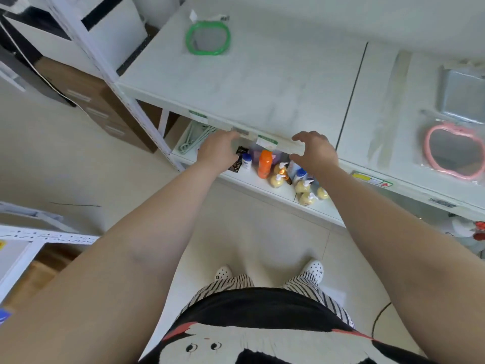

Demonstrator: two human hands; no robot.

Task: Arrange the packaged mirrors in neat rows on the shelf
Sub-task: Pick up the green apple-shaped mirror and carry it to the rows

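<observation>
Your left hand [219, 148] and right hand [316, 151] both reach out to the front edge of the white shelf [262, 82], near the middle of the view. The fingers of both are spread and loosely curled, holding nothing; the left fingertips sit at the shelf lip by a price label [266, 141], and the right hand hovers just at the edge, thumb apart from the rest.

The packaged mirrors lie well apart on the shelf top. A green-framed mirror [208, 38] in clear wrap lies at 11 o'clock, far back near the left post. A pink-framed mirror [454, 151] in its bag lies at 3 o'clock, on the next shelf panel, across the dark seam. Just behind it, at 2 o'clock, lies a grey rectangular packaged mirror [463, 93], partly cut off by the view's edge.

Below your hands, on the lower shelf, stand an orange bottle [265, 164], several yellow pump bottles [303, 186] and a small blue-capped white bottle [246, 161]. Pale green hangers [193, 139] lie at the left end of that lower shelf.
</observation>
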